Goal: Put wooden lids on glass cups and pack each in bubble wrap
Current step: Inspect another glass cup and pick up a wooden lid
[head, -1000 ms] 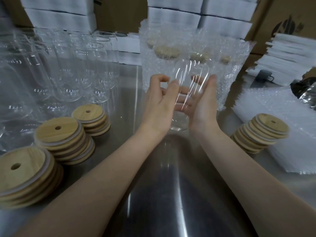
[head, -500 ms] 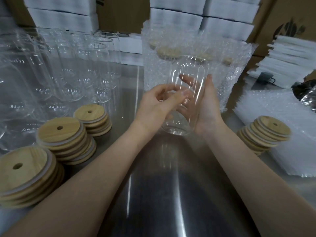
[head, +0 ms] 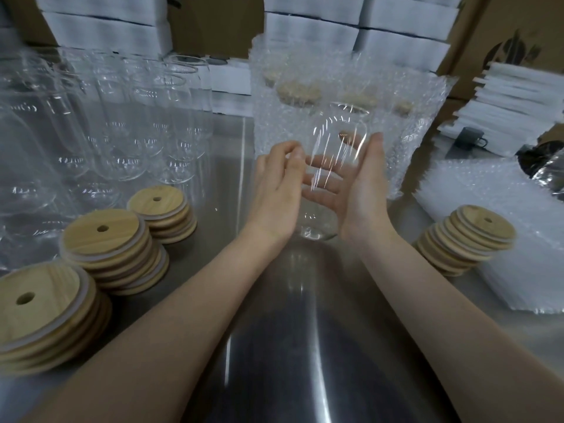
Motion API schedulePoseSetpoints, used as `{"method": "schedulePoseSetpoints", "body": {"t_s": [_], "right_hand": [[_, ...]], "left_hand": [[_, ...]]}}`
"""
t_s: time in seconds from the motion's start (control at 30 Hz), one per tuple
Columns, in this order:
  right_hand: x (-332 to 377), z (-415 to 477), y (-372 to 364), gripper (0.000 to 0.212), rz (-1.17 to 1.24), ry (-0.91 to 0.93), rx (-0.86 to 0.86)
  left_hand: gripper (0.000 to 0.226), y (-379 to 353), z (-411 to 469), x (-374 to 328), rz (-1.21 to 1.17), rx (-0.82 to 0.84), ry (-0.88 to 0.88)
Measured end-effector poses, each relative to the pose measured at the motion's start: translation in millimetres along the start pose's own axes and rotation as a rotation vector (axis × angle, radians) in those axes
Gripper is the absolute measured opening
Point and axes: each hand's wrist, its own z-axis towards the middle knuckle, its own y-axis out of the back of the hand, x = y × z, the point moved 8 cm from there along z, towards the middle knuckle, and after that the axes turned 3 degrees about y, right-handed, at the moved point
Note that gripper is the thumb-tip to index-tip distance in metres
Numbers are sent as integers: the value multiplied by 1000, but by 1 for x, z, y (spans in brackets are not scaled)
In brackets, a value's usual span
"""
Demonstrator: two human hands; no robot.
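Over the steel surface (head: 274, 346), the right hand (head: 363, 196) is cradling a lidless glass cup (head: 334, 141) on straight fingers (head: 376, 145); the left hand (head: 276, 193) is curling round it, likely steadying it for lidding

steel table (head: 274, 346) | lid stacks (head: 106, 239) (both sides) | glass cups (head: 128, 141) | bubble-wrap sheets (head: 488, 184) | wrapped cups (head: 305, 96)

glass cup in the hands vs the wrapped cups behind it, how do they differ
The glass cup is bare with no lid; the wrapped cups sit in bubble wrap with wooden lids on top. The glass cup is held between the left hand and right hand; the wrapped cups stand untouched on the table behind it. Both are roughly upright.
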Motion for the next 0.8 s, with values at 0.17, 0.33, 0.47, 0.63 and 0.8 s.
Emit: {"method": "schedulePoseSetpoints", "body": {"t_s": [0.17,0.33,0.47,0.63,0.8], "right_hand": [[12,-11,-6,38,-169,174,-52],[12,-7,-6,48,-135,84,-31],[8,-6,-3,53,-169,6,-10],[8,4,4,49,-152,-29,5],[9,9,12,44,-138,-51,-12]], "left_hand": [[67,-9,-5,-5,-80,24,-2],[62,5,1,-3,-43,-46,-16],[64,3,3,-3,-128,22,3],[62,2,6,-2,-216,79,59],[36,-7,3,2,-284,248,120]]}}
